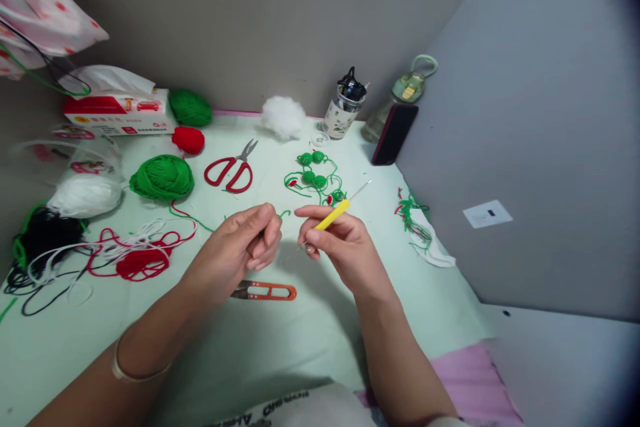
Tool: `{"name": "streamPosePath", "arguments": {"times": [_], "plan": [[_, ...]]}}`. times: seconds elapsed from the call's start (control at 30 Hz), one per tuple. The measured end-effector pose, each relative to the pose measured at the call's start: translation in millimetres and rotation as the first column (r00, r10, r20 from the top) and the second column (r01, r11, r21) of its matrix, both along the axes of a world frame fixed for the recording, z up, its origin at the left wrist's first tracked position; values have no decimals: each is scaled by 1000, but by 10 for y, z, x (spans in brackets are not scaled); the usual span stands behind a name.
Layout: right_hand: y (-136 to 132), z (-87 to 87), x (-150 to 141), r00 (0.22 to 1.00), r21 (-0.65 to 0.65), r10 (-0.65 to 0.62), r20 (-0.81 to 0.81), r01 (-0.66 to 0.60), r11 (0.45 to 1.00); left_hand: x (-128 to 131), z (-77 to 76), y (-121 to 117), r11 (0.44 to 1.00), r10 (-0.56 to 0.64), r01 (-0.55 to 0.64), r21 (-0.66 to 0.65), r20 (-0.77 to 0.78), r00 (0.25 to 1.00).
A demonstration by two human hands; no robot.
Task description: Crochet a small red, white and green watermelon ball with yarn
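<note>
My left hand (250, 237) is closed, thumb against bent fingers, on green yarn (285, 213) whose short end sticks out beyond the fingertips. Most of what it holds is hidden. My right hand (337, 237) grips a yellow-handled crochet hook (334, 213) between thumb and fingers, its metal tip pointing up and away to the right. Something thin and shiny shows at the right fingertips, too small to make out. The two hands are close together but apart. Orange thread snips (273, 291) lie below them. Small green crocheted balls (314, 179) with loose yarn tails lie beyond.
Red-handled scissors (235, 172), green yarn (163, 177), red yarn (145, 262) and white yarn (87, 195) lie leftward. White stuffing (283, 117), a pen cup (342, 113), a bottle (383, 117) and a phone (395, 135) stand along the back. Yarn scraps (414, 220) lie at right, beside the partition (550, 147).
</note>
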State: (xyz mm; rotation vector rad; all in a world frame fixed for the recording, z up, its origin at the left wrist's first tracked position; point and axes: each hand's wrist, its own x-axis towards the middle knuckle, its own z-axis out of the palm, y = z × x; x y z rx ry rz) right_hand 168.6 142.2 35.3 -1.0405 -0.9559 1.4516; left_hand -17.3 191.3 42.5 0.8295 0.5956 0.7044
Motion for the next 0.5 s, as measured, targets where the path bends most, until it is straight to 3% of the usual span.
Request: {"name": "streamPosePath", "arguments": {"times": [0.13,0.27,0.37,0.43,0.5], "plan": [[-37,1,-74,977,-4,-28,211,29,1000,-19,-25,-5,988,-150,152,18,-67,986],[-38,7,-66,956,-22,-51,291,60,998,-73,-34,27,966,-166,208,156,-244,955],[-21,20,-32,972,-66,-74,222,90,994,-102,-21,55,874,84,165,457,-476,875],[-15,24,-40,980,-85,-75,185,92,992,-80,-25,41,764,301,93,638,-480,824],[-17,21,-78,983,-91,-58,174,75,993,-25,-51,-3,724,391,-12,690,-396,831]]}}
